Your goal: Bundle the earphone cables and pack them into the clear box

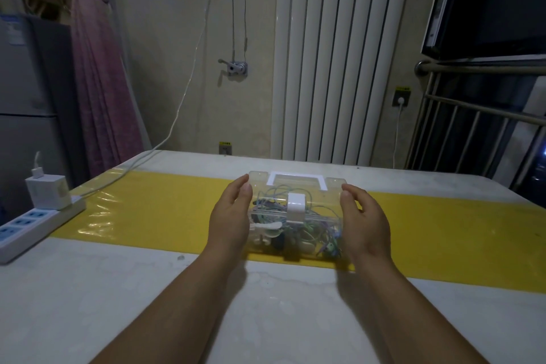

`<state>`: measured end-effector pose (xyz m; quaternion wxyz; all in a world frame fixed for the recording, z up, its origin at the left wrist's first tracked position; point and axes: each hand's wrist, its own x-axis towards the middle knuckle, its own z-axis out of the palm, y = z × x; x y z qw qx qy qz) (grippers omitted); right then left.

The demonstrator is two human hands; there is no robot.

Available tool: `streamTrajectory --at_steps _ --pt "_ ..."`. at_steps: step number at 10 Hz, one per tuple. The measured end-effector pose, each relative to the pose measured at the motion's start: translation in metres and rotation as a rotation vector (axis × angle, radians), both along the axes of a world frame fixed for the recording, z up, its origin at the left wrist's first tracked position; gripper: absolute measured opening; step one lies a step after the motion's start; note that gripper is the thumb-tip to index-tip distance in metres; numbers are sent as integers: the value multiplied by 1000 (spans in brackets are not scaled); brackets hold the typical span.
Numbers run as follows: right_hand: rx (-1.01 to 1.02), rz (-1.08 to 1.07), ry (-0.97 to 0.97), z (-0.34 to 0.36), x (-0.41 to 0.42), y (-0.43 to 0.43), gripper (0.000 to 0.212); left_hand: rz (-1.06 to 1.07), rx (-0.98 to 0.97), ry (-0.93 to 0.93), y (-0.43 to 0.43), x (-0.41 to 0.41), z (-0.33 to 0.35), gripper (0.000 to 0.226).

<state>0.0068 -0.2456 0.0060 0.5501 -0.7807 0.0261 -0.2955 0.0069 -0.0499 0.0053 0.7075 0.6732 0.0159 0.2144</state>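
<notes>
Clear box [325, 201], lid closed over tangled earphone cables [307, 238], on the yellow mat [147, 216] at the middle of the bench [118, 304]. Left hand [233, 216] and right hand [363, 221] flanking its ends, fingers [243, 189] nearly straight, palms against it.

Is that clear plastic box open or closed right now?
Closed. The clear plastic box has its lid down flat, the white latch sits across the seam, and the tangled earphone cables show inside.

Looks like someone's home imo, not a lab or shop. Grey fridge [26, 97] on the left w/ a pink curtain [97, 83] next to it, tall white radiator [339, 53] on the back wall, power strip [38, 224] w/ a charger [47, 190] plugged in on the table [118, 289], dark window [496, 0] top right.
</notes>
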Motion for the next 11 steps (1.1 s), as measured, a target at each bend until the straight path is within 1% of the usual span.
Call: streamTrajectory --at_steps 2,4,5,6,7,8,9,10,11 --pt "18 3 -2 -1 5 -2 27 46 31 5 1 2 0 31" --pt "63 -35 -18 -2 8 1 24 85 -52 11 -7 -2 2 35" --pt "121 -45 6 3 8 4 24 94 -31 9 -10 -4 4 36" --pt "205 -13 73 13 3 3 23 74 -2 25 -6 -8 7 37" --pt "210 13 134 25 2 -1 25 25 27 84 -1 -9 9 40" --pt "119 19 159 28 -1 -2 26 111 141 52 3 -12 13 39" --pt "17 -13 103 29 -8 -6 24 228 254 -1 9 -17 20 36" --pt "-55 -3 6 35 -17 -10 21 217 294 -78 9 -24 31 28" --pt "-65 41 -48 45 -24 -7 22 178 308 -120 8 -27 42 26"
